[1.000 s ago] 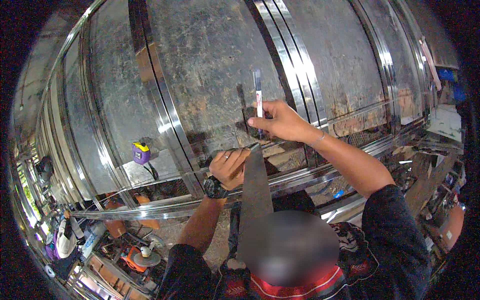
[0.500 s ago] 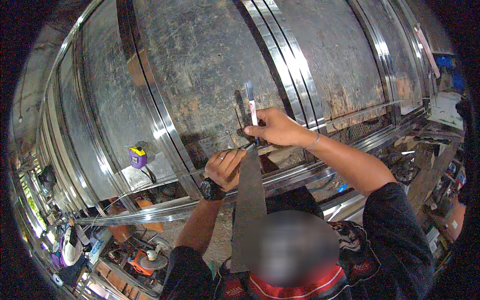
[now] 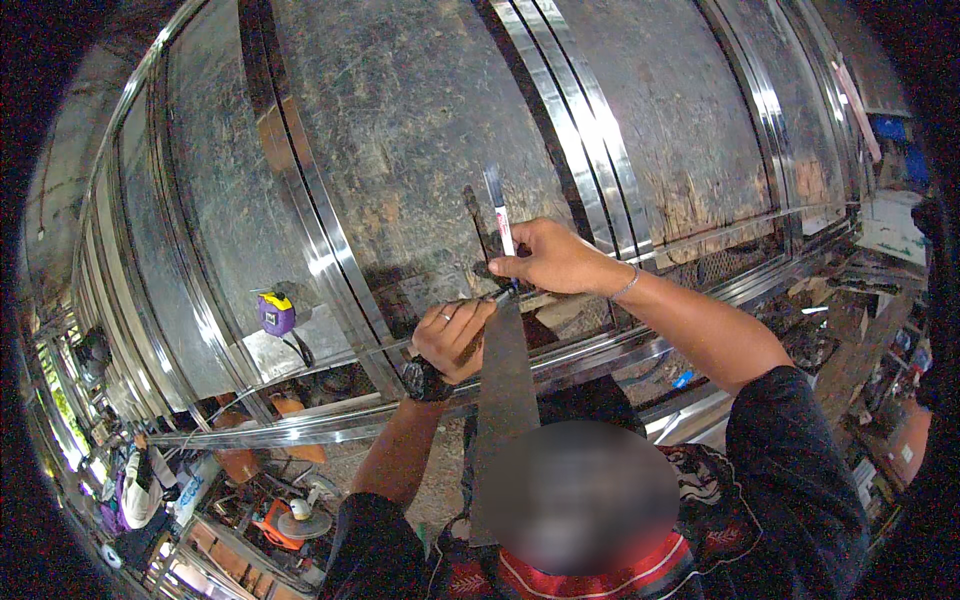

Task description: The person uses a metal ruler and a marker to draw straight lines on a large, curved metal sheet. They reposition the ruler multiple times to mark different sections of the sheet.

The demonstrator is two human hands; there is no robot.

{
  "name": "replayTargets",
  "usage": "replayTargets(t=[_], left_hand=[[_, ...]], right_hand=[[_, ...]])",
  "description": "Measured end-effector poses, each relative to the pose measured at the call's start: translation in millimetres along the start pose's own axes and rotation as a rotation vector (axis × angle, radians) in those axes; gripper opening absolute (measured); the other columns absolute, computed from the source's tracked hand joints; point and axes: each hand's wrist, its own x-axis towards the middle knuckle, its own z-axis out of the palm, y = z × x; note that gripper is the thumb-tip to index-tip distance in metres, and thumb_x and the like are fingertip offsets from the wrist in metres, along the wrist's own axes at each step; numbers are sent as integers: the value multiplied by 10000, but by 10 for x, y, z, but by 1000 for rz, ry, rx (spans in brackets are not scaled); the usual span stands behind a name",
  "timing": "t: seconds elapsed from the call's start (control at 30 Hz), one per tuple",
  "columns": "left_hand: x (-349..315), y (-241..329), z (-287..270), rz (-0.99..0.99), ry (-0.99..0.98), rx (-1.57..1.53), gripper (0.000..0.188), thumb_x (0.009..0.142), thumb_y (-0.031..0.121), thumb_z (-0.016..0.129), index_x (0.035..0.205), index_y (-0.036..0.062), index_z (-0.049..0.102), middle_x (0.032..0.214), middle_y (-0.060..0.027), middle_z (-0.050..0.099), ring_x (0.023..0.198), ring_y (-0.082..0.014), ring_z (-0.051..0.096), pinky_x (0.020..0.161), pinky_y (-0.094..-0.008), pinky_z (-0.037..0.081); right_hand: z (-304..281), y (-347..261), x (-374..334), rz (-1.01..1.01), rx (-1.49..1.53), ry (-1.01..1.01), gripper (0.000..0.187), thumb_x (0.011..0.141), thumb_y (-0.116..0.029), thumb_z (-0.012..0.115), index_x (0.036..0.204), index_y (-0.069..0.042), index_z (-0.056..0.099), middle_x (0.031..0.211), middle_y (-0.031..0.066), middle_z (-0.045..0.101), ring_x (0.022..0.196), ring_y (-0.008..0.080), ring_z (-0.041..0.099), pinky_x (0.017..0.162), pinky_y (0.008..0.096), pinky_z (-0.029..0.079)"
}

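My right hand [image 3: 560, 262] pinches a white marker pen [image 3: 503, 228] with a dark cap end upward. Its tip points down at the far end of a long flat grey strip [image 3: 508, 375], which runs back towards my body. Closed along the left edge of that strip, near its far end, is my left hand [image 3: 450, 340], wearing a ring and a black watch. A thin shiny edge shows between the left fingertips and the pen tip; I cannot tell what it belongs to. The two hands are close but apart.
Shiny metal bars [image 3: 588, 110] cross the worn dark tabletop [image 3: 410, 130]. A purple and yellow tape measure [image 3: 275, 315] lies to the left. Long rails [image 3: 330, 428] run along the near edge. An orange power tool [image 3: 280, 525] with a disc sits lower left; another person [image 3: 140, 490] is beyond.
The marker pen leans slightly more to the left at its top. The strip's far end and my left hand have shifted a little to the right. Both grips stay the same.
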Motion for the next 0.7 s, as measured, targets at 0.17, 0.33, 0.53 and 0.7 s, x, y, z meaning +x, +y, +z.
replayTargets(t=[0.17,0.33,0.53,0.7], left_hand=[[-24,-25,19,-4,-7,-14,418,734,79,701,1150,75,735,1056,-65,715,871,-233,680,799,-365,539],[-26,-11,29,-14,16,9,424,735,99,703,1157,86,737,1062,-53,714,872,-225,680,804,-364,539],[-54,-57,64,10,50,-32,415,747,64,701,1160,83,737,1044,-54,716,878,-224,683,801,-359,538],[-83,-26,80,-21,57,-65,395,764,42,711,1157,80,736,1038,-55,721,885,-229,691,801,-365,541]], right_hand=[[-29,-72,-35,-7,-4,-17,337,908,-341,768,878,-8,728,753,208,705,689,318,688,677,462,514],[-78,-271,-121,-57,-101,-19,348,900,-346,774,881,-2,725,733,214,690,678,306,680,671,458,509],[-189,-471,-257,-72,-48,19,331,940,-333,743,933,-3,710,728,172,684,669,265,667,659,448,505],[-565,-213,-503,-263,-55,416,236,1002,-244,690,1111,-36,670,905,114,683,839,207,667,774,365,534]])
